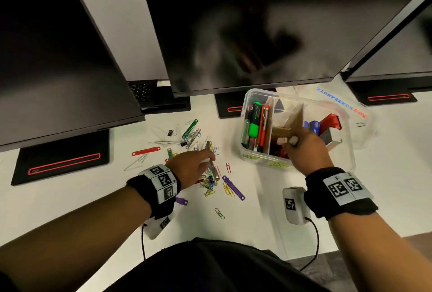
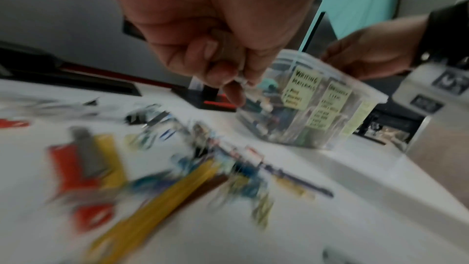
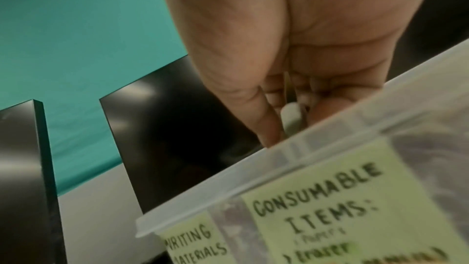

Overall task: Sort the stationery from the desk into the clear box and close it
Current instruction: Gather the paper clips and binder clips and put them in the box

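The clear box (image 1: pixel 257 158) stands open on the white desk, right of centre, with pens and highlighters (image 1: pixel 254 123) in its left compartment. My right hand (image 1: pixel 292 141) hovers over the middle compartment and pinches a small white eraser (image 3: pixel 291 115) just above the rim (image 3: pixel 304 148), which carries the label "Consumable items". My left hand (image 1: pixel 209 159) is over the heap of coloured paper clips (image 1: pixel 210 185) and pinches a thin silver metal fastener (image 1: pixel 213 168) between curled fingers (image 2: pixel 228 71). The left wrist view is blurred.
The box's clear lid (image 1: pixel 339 102) lies behind it to the right. Loose plastic strips, purple (image 1: pixel 233 187), red (image 1: pixel 146 151) and green (image 1: pixel 190 127), and binder clips lie scattered left of the box. Three dark monitors overhang the desk's back. A white tagged device (image 1: pixel 294 205) hangs under my right wrist.
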